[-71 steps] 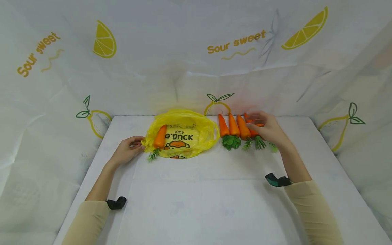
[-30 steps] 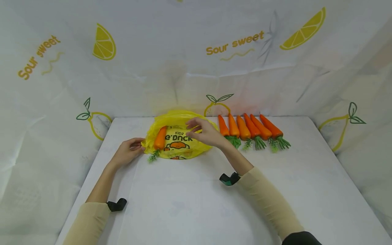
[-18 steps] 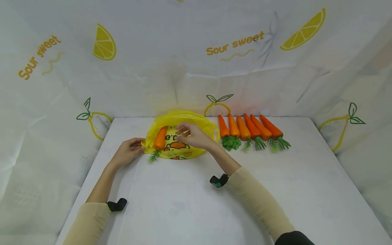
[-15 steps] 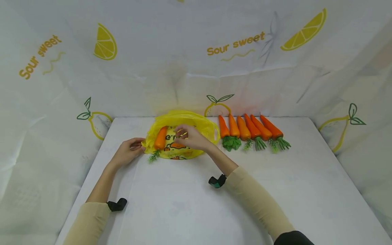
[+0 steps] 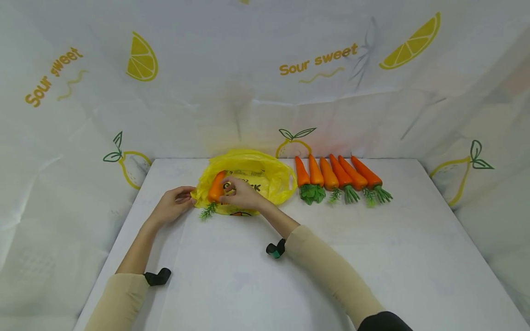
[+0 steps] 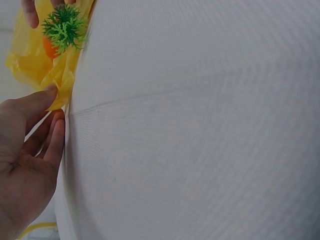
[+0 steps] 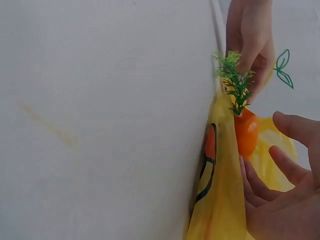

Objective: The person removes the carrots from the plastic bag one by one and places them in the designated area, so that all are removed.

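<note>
A yellow plastic bag [image 5: 279, 184] lies with its mouth spread wide. One orange carrot [image 5: 216, 188] with feathery green leaves [image 5: 208, 211] rests at the left inside the mouth, leaves poking out. My left hand [image 5: 170, 207] pinches the bag's left edge; in the left wrist view its thumb [image 6: 40, 100] presses on the yellow plastic. My right hand [image 5: 243, 195] reaches into the bag at the carrot's right side. In the right wrist view its fingers [image 7: 290, 167] are spread, lower fingertips close to or touching the carrot [image 7: 246, 135]; contact is hard to tell.
Several carrots [image 5: 330, 174] with green tops lie in a row right of the bag, along the table's back edge. The white table [image 5: 232, 276] meets a white cloth backdrop [image 5: 232, 59] printed with lemons.
My right hand has left the carrot row and moved left, across the bag's mouth to the carrot inside. The left hand stays on the bag's edge.
</note>
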Tool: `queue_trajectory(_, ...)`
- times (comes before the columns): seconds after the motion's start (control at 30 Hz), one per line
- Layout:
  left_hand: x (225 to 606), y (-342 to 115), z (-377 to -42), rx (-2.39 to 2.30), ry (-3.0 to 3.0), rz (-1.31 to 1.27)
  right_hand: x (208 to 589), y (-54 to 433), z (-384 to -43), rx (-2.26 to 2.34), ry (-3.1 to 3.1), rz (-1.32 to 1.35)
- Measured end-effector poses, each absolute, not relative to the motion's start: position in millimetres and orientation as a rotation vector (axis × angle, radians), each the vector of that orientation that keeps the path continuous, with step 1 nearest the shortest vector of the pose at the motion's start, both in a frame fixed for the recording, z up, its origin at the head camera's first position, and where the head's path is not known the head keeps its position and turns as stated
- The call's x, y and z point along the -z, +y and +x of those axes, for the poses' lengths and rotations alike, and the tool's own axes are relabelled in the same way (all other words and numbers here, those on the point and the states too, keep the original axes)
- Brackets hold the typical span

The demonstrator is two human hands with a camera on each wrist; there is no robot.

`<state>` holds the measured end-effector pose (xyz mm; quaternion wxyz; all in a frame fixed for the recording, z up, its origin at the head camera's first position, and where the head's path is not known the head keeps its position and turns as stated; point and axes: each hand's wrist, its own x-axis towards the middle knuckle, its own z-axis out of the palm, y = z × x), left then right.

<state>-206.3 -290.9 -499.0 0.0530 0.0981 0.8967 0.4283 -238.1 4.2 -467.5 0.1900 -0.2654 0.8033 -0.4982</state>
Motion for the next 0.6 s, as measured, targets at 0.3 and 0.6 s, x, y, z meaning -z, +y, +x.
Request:
queue_trajectory(0.3,501,-291,-207,-1.321,2.731,0.331,481,-14,-237,1.362,2.356,-0.738)
queue_trajectory(0.6,500,-291,-207,-1.298,2.75,0.35,482,-24,-241,1.319,2.366,-0.829)
